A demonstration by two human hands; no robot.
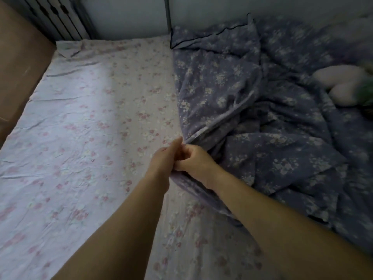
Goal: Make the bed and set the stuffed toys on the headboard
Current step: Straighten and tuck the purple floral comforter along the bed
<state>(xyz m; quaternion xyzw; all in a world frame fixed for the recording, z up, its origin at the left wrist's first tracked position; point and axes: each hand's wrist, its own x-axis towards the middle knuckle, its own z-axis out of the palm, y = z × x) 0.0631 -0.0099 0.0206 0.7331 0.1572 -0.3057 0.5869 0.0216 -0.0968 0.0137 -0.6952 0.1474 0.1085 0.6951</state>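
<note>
A pale sheet [80, 122] with pink flowers covers the left part of the bed. A rumpled blue floral duvet [252, 110] lies heaped over the right part. Both hands meet at the duvet's near left edge. My left hand [164, 156] pinches that edge between thumb and fingers. My right hand [194, 161] grips the same edge with curled fingers, right beside the left. A stuffed toy [343, 83], pale with a green part, lies on the duvet at the far right, blurred and cut off by the frame.
A brown board [18, 63] runs along the bed's left side. Behind the bed are a pale wall [125, 15], a dark upright bar [167, 13] and a radiator [54, 13] at the back left. A dark-piped pillow corner [212, 35] sticks up at the back.
</note>
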